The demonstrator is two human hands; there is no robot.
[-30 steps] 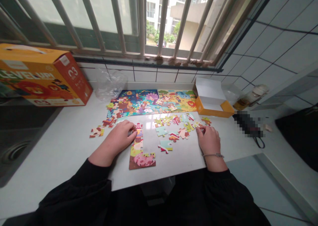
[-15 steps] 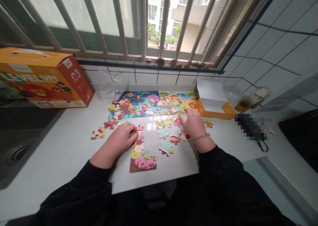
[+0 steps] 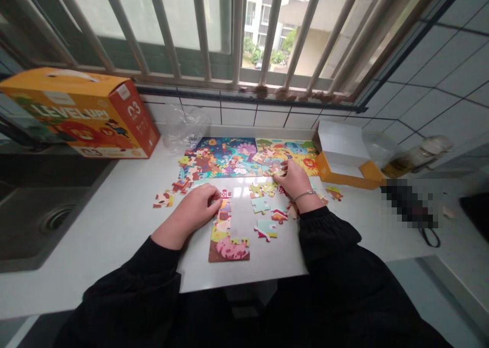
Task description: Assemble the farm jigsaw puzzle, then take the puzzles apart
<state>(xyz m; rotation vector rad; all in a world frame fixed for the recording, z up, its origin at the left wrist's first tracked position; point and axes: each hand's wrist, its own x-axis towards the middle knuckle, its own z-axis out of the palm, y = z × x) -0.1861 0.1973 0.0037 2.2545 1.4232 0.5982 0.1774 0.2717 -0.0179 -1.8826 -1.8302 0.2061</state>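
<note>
Fingers curled, my left hand [image 3: 200, 208] lies at the upper left edge of a partly joined jigsaw puzzle [image 3: 229, 250], its thumb and fingertips against the edge. The joined part is L-shaped, with a pink animal along the bottom. My right hand [image 3: 296, 182] pinches a small puzzle piece [image 3: 280, 173] near the lower edge of a yellow picture sheet [image 3: 311, 157]. Loose pieces lie between the hands, among them a light green piece [image 3: 260, 204], a red-roof piece [image 3: 279, 214] and a piece with a white and red stripe [image 3: 266, 229]. My right hand partly hides others.
Behind the pieces lies a blue picture sheet [image 3: 229, 149] with loose pieces piled on its left. A large orange box [image 3: 76, 116] stands by the sink [image 3: 23, 210]. At right are an open yellow box [image 3: 346, 172], a bottle [image 3: 416, 154] and a blurred-out dark object [image 3: 408, 203].
My right hand has moved up and slightly left over the loose pieces and now has a piece between its fingers. My left hand stays by the joined puzzle. The view has shifted.
</note>
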